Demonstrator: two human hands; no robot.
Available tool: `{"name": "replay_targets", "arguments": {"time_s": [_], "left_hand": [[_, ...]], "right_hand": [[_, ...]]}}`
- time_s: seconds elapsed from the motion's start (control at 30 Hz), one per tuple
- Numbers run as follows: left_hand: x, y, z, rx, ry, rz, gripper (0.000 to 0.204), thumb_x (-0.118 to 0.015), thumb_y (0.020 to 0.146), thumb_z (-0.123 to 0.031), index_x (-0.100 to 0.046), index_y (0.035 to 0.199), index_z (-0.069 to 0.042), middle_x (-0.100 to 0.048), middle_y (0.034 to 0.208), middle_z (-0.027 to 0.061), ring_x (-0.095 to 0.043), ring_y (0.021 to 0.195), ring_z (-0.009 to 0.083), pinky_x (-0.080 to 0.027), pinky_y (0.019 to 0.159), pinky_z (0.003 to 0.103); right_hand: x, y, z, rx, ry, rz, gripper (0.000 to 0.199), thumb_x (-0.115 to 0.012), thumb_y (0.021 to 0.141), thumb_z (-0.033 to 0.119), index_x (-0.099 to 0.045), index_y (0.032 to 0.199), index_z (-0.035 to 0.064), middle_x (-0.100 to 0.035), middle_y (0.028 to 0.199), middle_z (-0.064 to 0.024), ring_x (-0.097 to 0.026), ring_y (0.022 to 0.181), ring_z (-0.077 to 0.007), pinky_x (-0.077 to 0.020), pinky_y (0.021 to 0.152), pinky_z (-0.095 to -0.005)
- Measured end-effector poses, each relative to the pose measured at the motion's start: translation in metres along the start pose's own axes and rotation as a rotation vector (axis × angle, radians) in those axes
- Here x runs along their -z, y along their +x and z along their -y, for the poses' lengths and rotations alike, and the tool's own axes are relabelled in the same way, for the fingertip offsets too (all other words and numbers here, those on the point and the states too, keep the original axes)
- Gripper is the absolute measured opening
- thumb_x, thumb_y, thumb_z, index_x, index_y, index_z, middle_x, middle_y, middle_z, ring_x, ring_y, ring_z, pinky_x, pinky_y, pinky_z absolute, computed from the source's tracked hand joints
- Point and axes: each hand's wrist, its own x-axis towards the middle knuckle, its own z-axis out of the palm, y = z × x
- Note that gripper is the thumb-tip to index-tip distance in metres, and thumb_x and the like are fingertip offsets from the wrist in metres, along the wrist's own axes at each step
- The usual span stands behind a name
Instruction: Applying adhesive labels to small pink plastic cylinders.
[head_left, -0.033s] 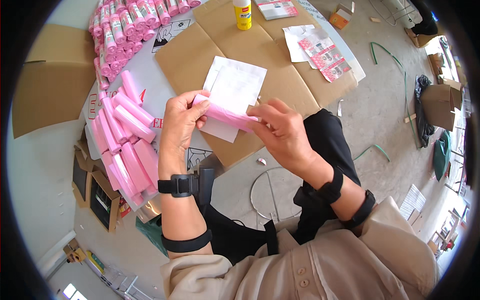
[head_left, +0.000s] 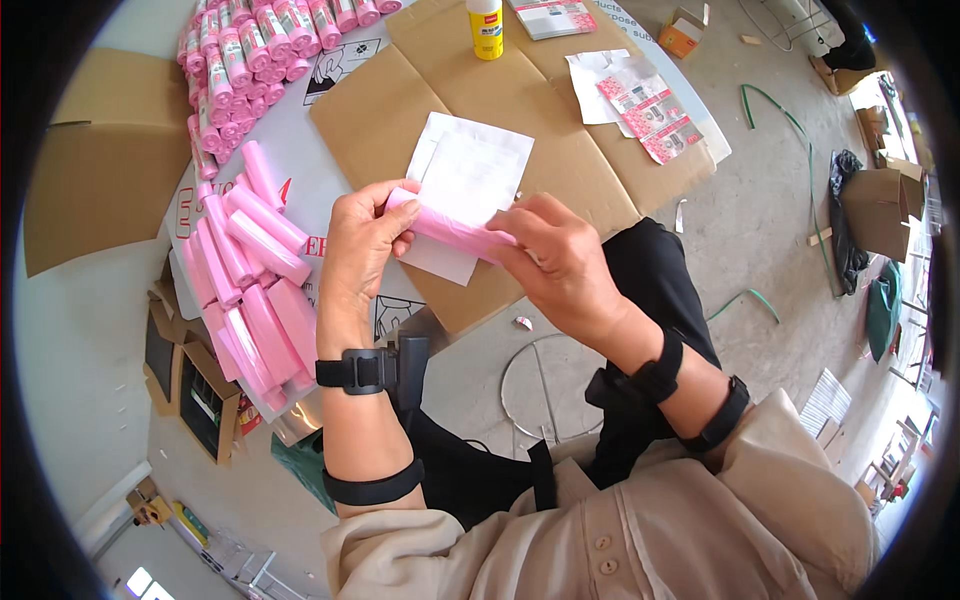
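Note:
Between my hands, over a white paper sheet (head_left: 475, 160), a roll of pink plastic bags (head_left: 450, 228) slants down to the right. My left hand (head_left: 370, 225) is closed around its left end, with the thumb on top. At the right end my right hand (head_left: 550, 245) has its fingers bent and pinched on the roll's edge; part of that end is hidden behind them. The sheet rests on flattened brown cardboard (head_left: 370, 110). Left of my hands lies a loose pile of bare pink rolls (head_left: 265, 245).
Labelled pink rolls (head_left: 240, 60) are heaped at the far left. A yellow glue bottle (head_left: 486, 30) stands at the back of the cardboard, near a stack of printed labels (head_left: 555, 17). Pink-and-white label sheets (head_left: 650, 110) lie right. A brown carton (head_left: 880, 210) sits on the floor.
My right hand has shifted slightly, its fingers now closer along the roll's right end. My left hand and the roll have stayed in place.

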Motion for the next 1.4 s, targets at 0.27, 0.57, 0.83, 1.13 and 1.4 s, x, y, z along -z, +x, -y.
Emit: {"name": "replay_targets", "arguments": {"time_s": [0.27, 0.57, 0.83, 1.13, 1.4], "left_hand": [[-0.008, -0.004, -0.002, -0.048, 0.192, -0.088, 0.027, -0.066, 0.084, -0.005, -0.063, 0.109, 0.005, -0.059, 0.076, 0.0019, -0.051, 0.061, 0.0067, -0.039, 0.05, 0.018], [-0.002, -0.029, 0.015, -0.074, 0.508, -0.425, 0.016, -0.056, 0.09, -0.01, -0.064, 0.096, 0.003, -0.06, 0.073, 0.002, -0.052, 0.061, 0.0082, -0.041, 0.053, 0.022], [-0.01, -0.049, 0.037, -0.067, 0.437, -0.454, 0.012, -0.054, 0.084, 0.001, -0.063, 0.091, 0.005, -0.065, 0.075, 0.0118, -0.063, 0.071, 0.0176, -0.049, 0.065, 0.03], [-0.023, -0.053, 0.019, -0.087, 0.041, -0.317, 0.02, -0.053, 0.082, 0.008, -0.061, 0.1, 0.005, -0.065, 0.083, 0.0094, -0.062, 0.069, 0.0142, -0.052, 0.063, 0.025], [-0.027, -0.037, -0.011, -0.756, 1.078, -0.306, 0.015, -0.063, 0.07, 0.006, -0.062, 0.083, -0.002, -0.059, 0.081, 0.0082, -0.058, 0.082, 0.0241, -0.046, 0.072, 0.034]], "right_hand": [[-0.018, 0.004, -0.013, 0.166, -0.255, 0.119, 0.021, -0.063, 0.072, 0.003, -0.061, 0.093, 0.0024, -0.055, 0.082, -0.0122, -0.061, 0.079, -0.0289, -0.0515, 0.065, -0.0359], [-0.024, 0.013, -0.012, 0.094, -0.329, 0.138, 0.009, -0.061, 0.069, 0.005, -0.061, 0.079, 0.0019, -0.056, 0.081, -0.0159, -0.062, 0.063, -0.0331, -0.0508, 0.057, -0.0393], [-0.025, 0.014, -0.01, 0.054, -0.284, 0.121, 0.007, -0.059, 0.073, 0.006, -0.063, 0.076, 0.0016, -0.056, 0.078, -0.0164, -0.061, 0.062, -0.0338, -0.0504, 0.057, -0.041], [-0.023, 0.016, -0.01, -0.012, -0.257, 0.143, 0.013, -0.068, 0.071, 0.005, -0.063, 0.083, 0.0023, -0.056, 0.077, -0.0135, -0.059, 0.07, -0.0342, -0.0486, 0.061, -0.0408], [-0.019, 0.019, -0.012, -0.042, -0.246, 0.17, 0.012, -0.067, 0.071, 0.004, -0.063, 0.082, 0.0017, -0.057, 0.077, -0.0137, -0.059, 0.069, -0.0346, -0.0485, 0.062, -0.0406]]}}
